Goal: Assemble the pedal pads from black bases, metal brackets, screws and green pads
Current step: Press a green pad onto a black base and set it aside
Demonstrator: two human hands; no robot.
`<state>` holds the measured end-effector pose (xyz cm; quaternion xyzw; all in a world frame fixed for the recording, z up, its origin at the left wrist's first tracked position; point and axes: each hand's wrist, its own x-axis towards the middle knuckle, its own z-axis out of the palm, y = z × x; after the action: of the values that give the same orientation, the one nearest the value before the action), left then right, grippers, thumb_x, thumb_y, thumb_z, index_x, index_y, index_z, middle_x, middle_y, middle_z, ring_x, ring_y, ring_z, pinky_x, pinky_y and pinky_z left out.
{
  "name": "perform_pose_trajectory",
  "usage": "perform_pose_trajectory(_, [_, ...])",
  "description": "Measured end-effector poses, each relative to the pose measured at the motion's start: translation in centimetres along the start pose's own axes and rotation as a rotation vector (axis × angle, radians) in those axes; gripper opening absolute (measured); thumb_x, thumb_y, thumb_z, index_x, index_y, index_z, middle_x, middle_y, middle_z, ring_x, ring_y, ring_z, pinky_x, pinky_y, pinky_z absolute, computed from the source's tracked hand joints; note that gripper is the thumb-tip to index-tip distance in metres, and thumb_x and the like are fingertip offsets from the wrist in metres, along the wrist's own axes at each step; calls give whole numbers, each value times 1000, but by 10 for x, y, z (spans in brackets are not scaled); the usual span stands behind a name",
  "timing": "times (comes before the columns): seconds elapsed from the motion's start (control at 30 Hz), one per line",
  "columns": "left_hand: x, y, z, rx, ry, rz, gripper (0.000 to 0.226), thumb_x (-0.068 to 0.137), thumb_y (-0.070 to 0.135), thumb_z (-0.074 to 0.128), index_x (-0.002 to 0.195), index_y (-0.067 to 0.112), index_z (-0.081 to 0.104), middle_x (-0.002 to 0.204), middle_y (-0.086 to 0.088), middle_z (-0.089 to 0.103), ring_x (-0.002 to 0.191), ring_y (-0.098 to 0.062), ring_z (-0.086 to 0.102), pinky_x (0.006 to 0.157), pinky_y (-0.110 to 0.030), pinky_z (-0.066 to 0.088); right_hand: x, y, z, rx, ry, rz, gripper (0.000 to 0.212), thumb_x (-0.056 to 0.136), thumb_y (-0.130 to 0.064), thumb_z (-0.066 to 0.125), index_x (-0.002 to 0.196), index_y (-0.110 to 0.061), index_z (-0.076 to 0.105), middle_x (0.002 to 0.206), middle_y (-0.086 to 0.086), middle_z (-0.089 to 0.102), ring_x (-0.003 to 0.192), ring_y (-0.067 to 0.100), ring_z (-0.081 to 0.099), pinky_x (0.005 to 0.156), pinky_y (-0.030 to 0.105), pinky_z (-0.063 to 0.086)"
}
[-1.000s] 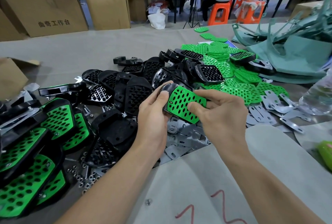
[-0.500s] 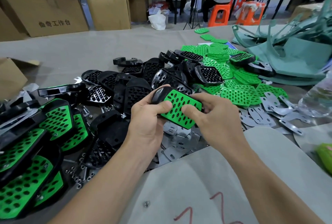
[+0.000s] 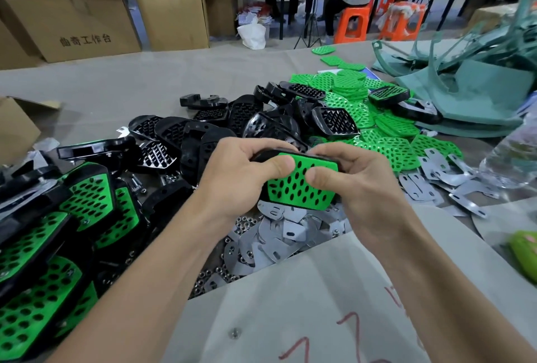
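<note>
Green perforated pad lies under both thumbs. The left thumb and right thumb press flat on its upper face, while the other fingers curl beneath the glossy black plastic base it sits in. The left hand and right hand thus each clasp the assembly, held just above the table at the middle of the view.

A second ago the piece was tilted, with its left end raised and the right hand pinching the pad's edge. Now it is level and the thumbs have come onto the face. I judge the pad is being pushed home into the base, so this unit is nearly finished.

Below the hands lie flat grey metal brackets with small steel nuts among them. Bare black bases are heaped behind, loose green pads lie beyond to the right, and finished green-and-black pedals sit at the left.

The brown cardboard boxes behind read 曲奇工作台. Red hand-drawn strokes on the grey sheet near the body are not legible.
</note>
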<state>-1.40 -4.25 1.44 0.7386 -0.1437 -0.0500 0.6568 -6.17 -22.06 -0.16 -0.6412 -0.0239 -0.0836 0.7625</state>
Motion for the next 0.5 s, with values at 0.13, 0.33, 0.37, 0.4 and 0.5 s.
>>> perform_pose_trajectory(0.13, [-4,-8,12,-268,126,-146,12,82,13,78,85,24,83,89,-12,78,86,-30,73,86,-53,61,1,1,4,45,-49,124,29,88,-15,68,116,-8,69,107,16,74,97,30,72,78,40,60])
perform_pose_trajectory(0.33, [2,-9,-4,88,-41,-44,16,77,23,82,92,30,81,91,0,79,90,-19,76,84,-39,60,2,-2,4,-143,16,-48,14,92,-2,65,96,-12,74,90,18,74,80,23,68,80,49,59])
perform_pose_trajectory(0.37, [2,-6,-6,128,-98,-33,18,76,29,78,94,30,80,92,0,79,91,-21,76,85,-41,60,2,-3,3,-138,-2,-66,12,89,-5,66,96,-10,75,90,20,74,79,23,68,78,47,60])
perform_pose_trajectory(0.4, [1,-5,-5,150,-147,-16,18,78,31,75,95,30,80,91,-1,79,89,-22,76,84,-42,61,2,-4,1,-136,-16,-80,14,86,-8,67,97,-9,75,91,22,73,79,24,68,77,46,60])
perform_pose_trajectory(0.5, [-1,-3,0,167,-148,39,14,80,29,71,90,30,81,86,-5,78,83,-26,75,82,-51,62,2,-2,-2,-136,-39,-99,17,84,-9,68,98,-8,77,92,25,73,79,28,68,77,48,60])
